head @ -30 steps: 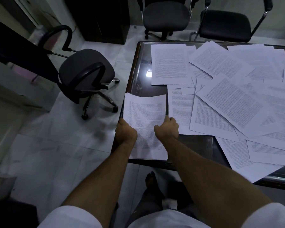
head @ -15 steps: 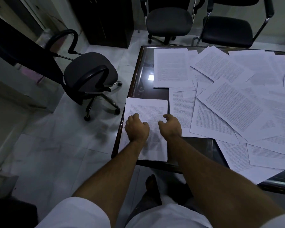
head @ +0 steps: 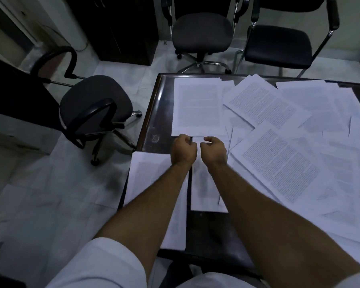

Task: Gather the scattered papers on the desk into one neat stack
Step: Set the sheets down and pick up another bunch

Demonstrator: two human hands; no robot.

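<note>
Many printed white sheets lie scattered and overlapping on the dark glass desk (head: pixel 154 125). A gathered sheet or thin stack (head: pixel 148 179) lies at the near left corner, overhanging the desk edge, with my left forearm across it. My left hand (head: pixel 183 151) hovers with its fingers curled into a fist at the near edge of a flat sheet at the back left (head: pixel 197 107). My right hand (head: pixel 214 151) is beside it, fingers loosely curled, holding nothing, above another sheet (head: pixel 206 190). A big angled sheet (head: pixel 279 163) lies just to the right.
A black swivel chair (head: pixel 94 109) stands on the tiled floor left of the desk. Two more chairs, one on wheels (head: pixel 202 32) and one with a metal frame (head: pixel 279 46), stand behind the desk. A dark cabinet (head: pixel 116 28) is at the back.
Both hands let go of the sheet at the near left corner, which now lies flat, and moved forward to the near edge of the back left sheet.
</note>
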